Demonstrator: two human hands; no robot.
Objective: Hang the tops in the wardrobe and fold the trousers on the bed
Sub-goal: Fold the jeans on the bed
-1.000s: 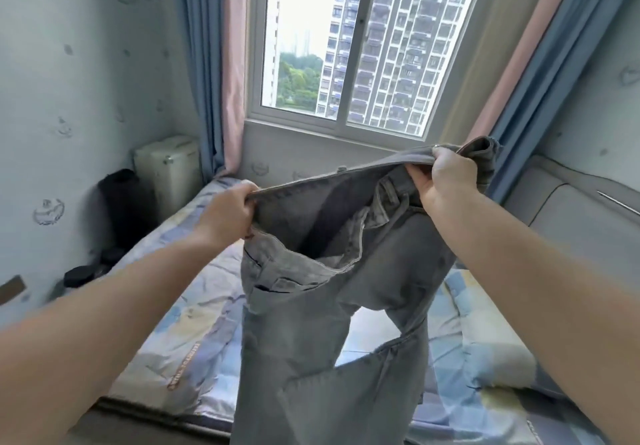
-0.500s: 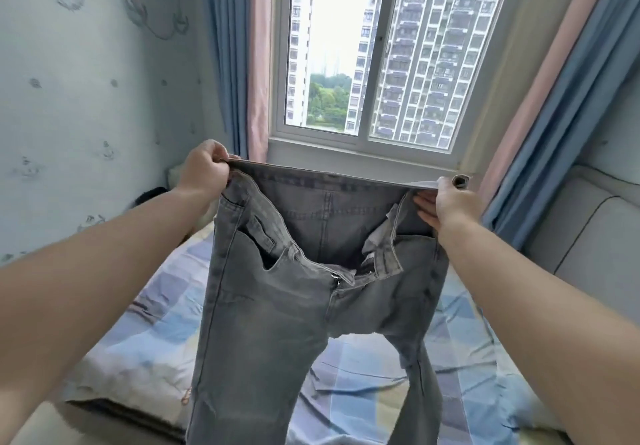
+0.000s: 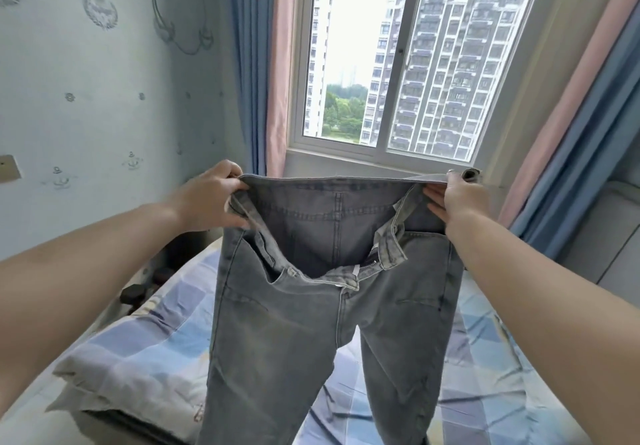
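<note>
The grey trousers (image 3: 311, 323) hang in the air above the bed (image 3: 145, 333), fly open, legs dangling. The left hand (image 3: 211, 198) and right hand (image 3: 460, 198) each pinch a waistband corner, stretched taut. Lowered carelessly, the loose legs could bunch or twist, spoiling the fold.

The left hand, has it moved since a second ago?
Yes. The left hand has risen: before it was low over the bed, now it holds the jeans waistband near the window sill.

Bright daylight floods in through the window (image 3: 391, 63). Wide-angle distortion bends the edges. The left hand (image 3: 207, 198) seems slightly motion-blurred.
</note>
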